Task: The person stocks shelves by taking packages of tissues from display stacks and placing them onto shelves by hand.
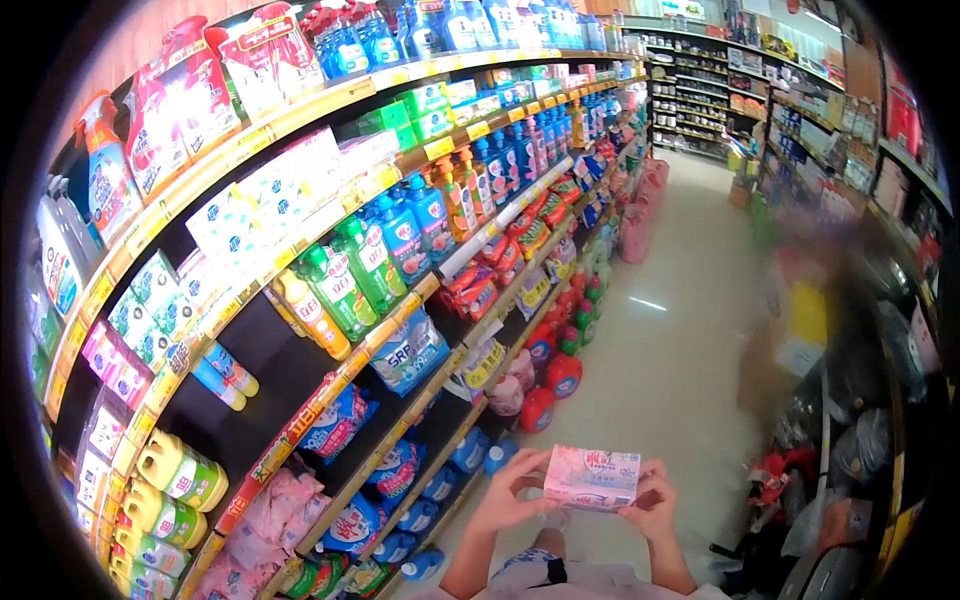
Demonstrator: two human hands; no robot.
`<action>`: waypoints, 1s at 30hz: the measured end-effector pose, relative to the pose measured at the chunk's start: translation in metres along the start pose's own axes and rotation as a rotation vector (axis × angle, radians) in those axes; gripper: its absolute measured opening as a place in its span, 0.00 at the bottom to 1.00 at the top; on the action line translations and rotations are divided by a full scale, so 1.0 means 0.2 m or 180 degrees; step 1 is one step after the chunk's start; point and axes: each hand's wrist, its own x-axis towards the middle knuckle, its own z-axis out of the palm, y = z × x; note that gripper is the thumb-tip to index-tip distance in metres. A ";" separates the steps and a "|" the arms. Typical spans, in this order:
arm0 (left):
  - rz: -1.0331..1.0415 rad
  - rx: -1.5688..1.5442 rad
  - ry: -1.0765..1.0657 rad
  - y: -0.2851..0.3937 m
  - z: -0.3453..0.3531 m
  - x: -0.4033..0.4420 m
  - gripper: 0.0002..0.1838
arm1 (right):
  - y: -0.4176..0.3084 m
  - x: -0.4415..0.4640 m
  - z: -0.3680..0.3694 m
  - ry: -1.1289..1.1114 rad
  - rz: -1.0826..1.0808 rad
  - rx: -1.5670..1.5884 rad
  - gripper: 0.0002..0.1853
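Left grip: the left hand [512, 492] is grasping the near-left end of a pink box [592, 475], thumb and fingers bending around it.
Right grip: the right hand [655, 500] is grasping the opposite end, thumb pressing near the lower right corner; the fingers behind are partly hiding.
Pink box: it is sitting directly between the two hands, in front of the person's body and above the aisle floor [680, 290]; its printed face is turning up toward the head camera.
Long axis: it is running crosswise from hand to hand, dipping slightly toward the right.
Nearer hand: neither is leading; both are touching the box, one at each end.
Underside of box: not showing; cannot tell whether any fingers are supporting it.
Body: a pale garment [600, 580] is showing just below the forearms.
Left shelf: a long shelf unit [265, 375] is running beside the left hand, carrying green bottles [335, 290] and a blue detergent bag [410, 350].
Shelf foot: red tubs [537, 410] are standing beyond the left hand, apart from the box.
Right side: a yellow box [808, 315] is showing beside a blurred patch; cannot identify the latter.
Far end: dark shelves [700, 80] are closing off the aisle.
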 end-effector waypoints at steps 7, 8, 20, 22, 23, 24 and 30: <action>0.0823 0.0264 0.0384 0.07 -0.39 0.52 0.36 | 0.21 0.78 0.13 -0.0877 -0.0370 -0.0045 0.14; 0.0869 0.0421 0.0453 0.08 -0.47 0.58 0.36 | 0.21 0.90 0.16 -0.0972 -0.0349 -0.0104 0.14; 0.1558 0.1692 0.1498 0.34 -1.00 1.00 0.37 | 0.54 1.95 0.58 -0.2162 -0.1132 -0.0024 0.17; 0.1560 0.1951 0.1693 0.45 -1.04 1.06 0.36 | 0.55 2.08 0.70 -0.2098 -0.1305 0.0072 0.18; 0.1523 0.1939 0.1829 0.48 -1.07 1.09 0.37 | 0.56 2.14 0.75 -0.2035 -0.1385 0.0115 0.17; 0.1492 0.1920 0.1980 0.52 -1.09 1.13 0.37 | 0.56 2.20 0.80 -0.1951 -0.1399 0.0246 0.18; 0.1884 0.2425 0.2605 0.78 -1.23 1.44 0.31 | 0.58 2.61 1.17 -0.1709 -0.1407 0.1062 0.17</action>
